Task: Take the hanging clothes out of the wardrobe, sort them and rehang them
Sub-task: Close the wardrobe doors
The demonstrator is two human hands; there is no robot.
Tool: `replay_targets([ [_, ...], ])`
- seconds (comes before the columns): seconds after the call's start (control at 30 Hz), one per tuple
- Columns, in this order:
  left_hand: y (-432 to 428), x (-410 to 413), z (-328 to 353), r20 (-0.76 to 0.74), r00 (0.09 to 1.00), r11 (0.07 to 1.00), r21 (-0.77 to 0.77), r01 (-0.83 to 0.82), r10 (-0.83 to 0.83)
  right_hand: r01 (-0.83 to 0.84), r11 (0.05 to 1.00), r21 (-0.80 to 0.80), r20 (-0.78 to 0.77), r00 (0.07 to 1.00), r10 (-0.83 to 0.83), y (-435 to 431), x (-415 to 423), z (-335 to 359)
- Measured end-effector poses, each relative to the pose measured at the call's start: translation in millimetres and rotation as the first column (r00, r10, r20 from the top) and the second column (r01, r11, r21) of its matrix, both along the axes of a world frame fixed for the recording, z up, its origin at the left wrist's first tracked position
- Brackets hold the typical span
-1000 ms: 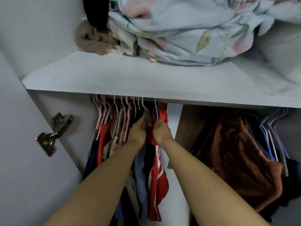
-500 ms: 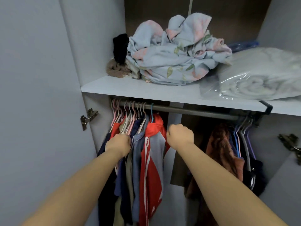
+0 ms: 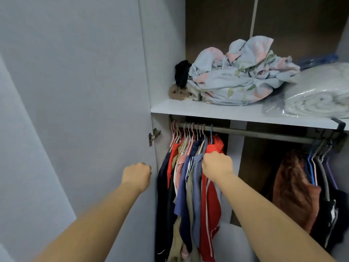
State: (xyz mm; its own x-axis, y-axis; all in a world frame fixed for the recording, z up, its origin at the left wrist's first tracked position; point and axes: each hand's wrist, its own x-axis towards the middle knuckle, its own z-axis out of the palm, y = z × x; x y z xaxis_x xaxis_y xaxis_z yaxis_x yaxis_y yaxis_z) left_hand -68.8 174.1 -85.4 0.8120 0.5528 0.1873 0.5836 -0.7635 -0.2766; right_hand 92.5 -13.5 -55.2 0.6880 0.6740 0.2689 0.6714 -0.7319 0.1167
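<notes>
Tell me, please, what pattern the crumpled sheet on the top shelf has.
The sheet is pale blue with pink flowers and green leaves, clearest in the head view.

Fisted left hand [image 3: 136, 176], right hand [image 3: 217, 165] curled, perhaps gripping

Pulled back from close under the shelf [image 3: 226, 110] to a wider look, with the door [image 3: 75, 91] now filling the left half of the frame. Parted the hands, joined at the hanger tops a second ago. Took the left hand [image 3: 136, 174] off the hanging clothes [image 3: 181, 195] to left of centre, curled before the door edge, touching no fabric. Brought the right hand [image 3: 217, 165] from the gap beside the red jacket [image 3: 213, 205] onto its shoulder, fingers curled at the fold against the denim shirt [image 3: 197, 178].
</notes>
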Motion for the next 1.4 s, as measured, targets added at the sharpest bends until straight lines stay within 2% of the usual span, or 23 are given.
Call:
replay_targets([
  [0.13, -4.2, -46.7, -13.1, 0.03, 0.999, 0.998, -0.051, 0.029, -0.027, 0.004, 1.0, 0.029, 0.003, 1.0, -0.004, 24.7, -36.5, 10.8],
  [0.23, -3.4, -89.5, -22.5, 0.084, 0.996, 0.994, -0.101, 0.028, -0.019, -0.058, 0.998, 0.031, -0.016, 0.998, 0.059, 54.2, -83.4, 8.3],
  [0.37, -9.5, -136.0, -30.9, 0.227, 0.973, 0.98, -0.18, 0.087, -0.045, -0.161, 0.983, 0.091, -0.039, 0.986, 0.165, 88.7, -151.0, 2.4],
  [0.53, -14.4, -177.9, -37.0, 0.43, 0.903, 0.945, -0.293, 0.144, -0.004, -0.193, 0.961, 0.196, -0.102, 0.971, 0.216, 100.7, -209.4, -3.9],
  [0.63, -13.3, -202.0, -38.3, 0.512, 0.856, 0.923, -0.361, 0.137, 0.073, -0.204, 0.945, 0.255, -0.099, 0.967, 0.236, 100.1, -239.0, 2.6],
  [0.8, -12.6, -222.3, -20.8, 0.545, 0.79, 0.872, -0.488, 0.026, 0.282, -0.299, 0.895, 0.331, -0.029, 0.945, 0.326, 112.7, -274.3, 29.7],
  [0.9, -12.1, -228.7, -12.4, 0.562, 0.731, 0.826, -0.563, -0.006, 0.388, -0.308, 0.852, 0.423, -0.053, 0.93, 0.363, 124.9, -290.2, 48.0],
  [1.0, -11.4, -220.9, -4.5, 0.579, 0.719, 0.818, -0.575, 0.026, 0.384, -0.258, 0.827, 0.499, -0.132, 0.921, 0.367, 134.0, -301.7, 61.0],
  [1.17, -1.9, -206.2, 5.9, 0.657, 0.583, 0.76, -0.642, 0.102, 0.478, -0.161, 0.818, 0.552, -0.189, 0.931, 0.311, 135.1, -299.5, 78.4],
  [1.27, -6.2, -206.1, -1.5, 0.685, 0.589, 0.802, -0.589, 0.101, 0.429, -0.123, 0.797, 0.592, -0.196, 0.937, 0.29, 130.8, -293.0, 83.7],
  [1.4, -27.9, -198.1, -6.3, 0.709, 0.597, 0.86, -0.507, 0.062, 0.374, -0.153, 0.803, 0.576, -0.249, 0.903, 0.35, 121.8, -284.7, 80.8],
])
